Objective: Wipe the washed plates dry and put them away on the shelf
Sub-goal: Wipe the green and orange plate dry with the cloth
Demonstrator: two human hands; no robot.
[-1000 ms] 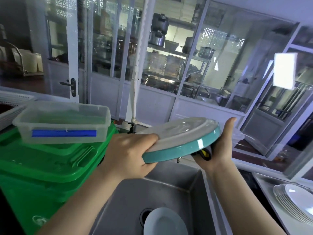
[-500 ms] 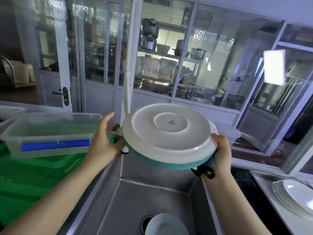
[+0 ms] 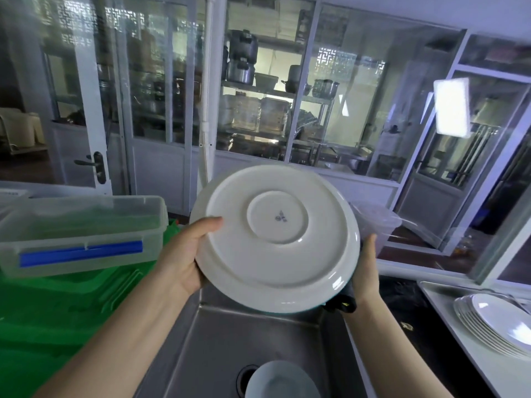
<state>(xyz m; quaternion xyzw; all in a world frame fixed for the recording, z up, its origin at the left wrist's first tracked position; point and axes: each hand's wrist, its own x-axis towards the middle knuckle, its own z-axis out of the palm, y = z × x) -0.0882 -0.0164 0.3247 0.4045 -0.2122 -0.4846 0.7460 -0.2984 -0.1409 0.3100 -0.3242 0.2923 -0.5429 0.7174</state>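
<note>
A white plate (image 3: 274,239) with a teal edge is held up over the sink, its underside with a small blue mark facing me. My left hand (image 3: 186,254) grips its left rim, thumb on the underside. My right hand (image 3: 366,271) holds the right rim from behind, together with a dark cloth (image 3: 344,301) that shows below the plate. Another pale plate (image 3: 281,380) lies in the sink by the drain. A stack of white plates (image 3: 494,323) rests on the counter at the right.
The steel sink (image 3: 218,349) is straight below. On the left stand green plastic bins (image 3: 57,308) with a clear lidded box (image 3: 83,231) on top. Glass partitions and a white pipe (image 3: 208,110) rise behind; a shelf with pots shows beyond.
The plate has been tipped up from nearly flat until its underside faces me, and raised. My left hand shifted along the left rim; my right stays at the right rim.
</note>
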